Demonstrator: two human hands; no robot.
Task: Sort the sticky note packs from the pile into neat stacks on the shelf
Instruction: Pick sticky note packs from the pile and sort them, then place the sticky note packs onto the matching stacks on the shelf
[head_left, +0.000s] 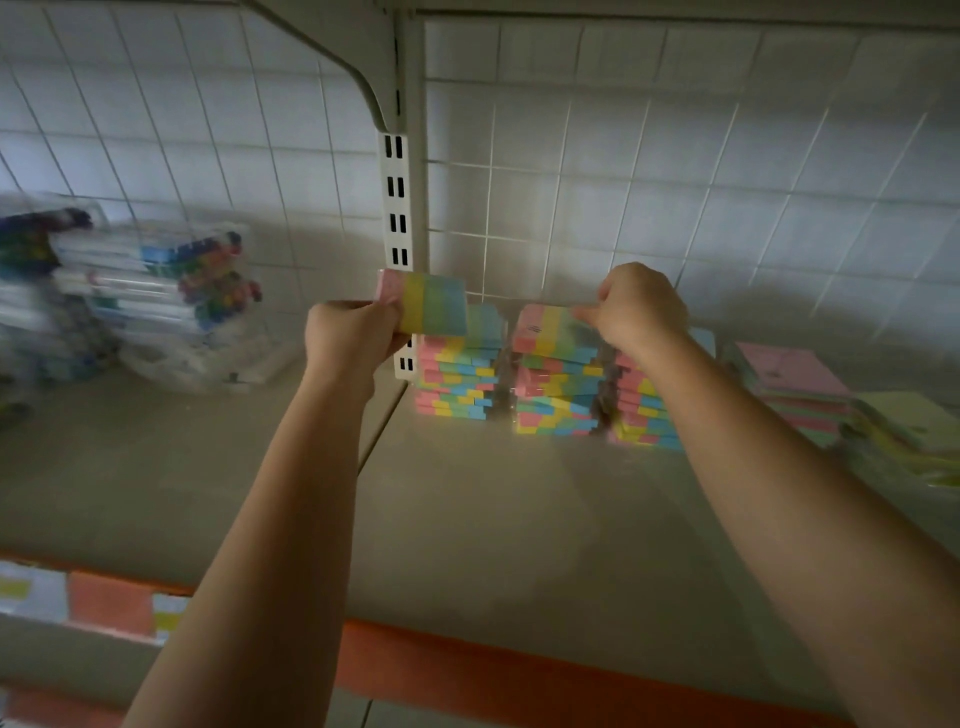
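Left hand: my left hand (349, 332) grips 1 striped pack (423, 303) by its near left edge, fingers curled round it, and holds it in the air just above and left of the left stack (460, 376); I judge it is held flat so it can go down square on a stack
Right hand: my right hand (641, 307) is curled over the far right edge of the top pack (551, 328) on the middle stack (558, 387); it looks like a pinch on that pack, though blur hides the fingertips
Why this hold: 1 hand feeds while the other steadies or squares the top, which I read as keeping the column from skewing
Stacks: 3 columns of striped packs stand side by side at the back of the shelf (519, 519), against the wire grid wall (675, 182); the third stack (644, 410) sits partly behind my right forearm
Edges: the pack sides in each column are staggered, so they are not yet flush
Remaining pile: loose pastel packs (800, 379) lie at the right, near the third stack, lower and more spread out
Hands relative to packs: the lifted pack is apart from every stack; the hands are apart, 1 over each of the first 2 columns
Also there: bagged marker sets (156, 296) heaped at the far left, well apart from the packs
Next, as I judge: lower the lifted pack onto the left stack
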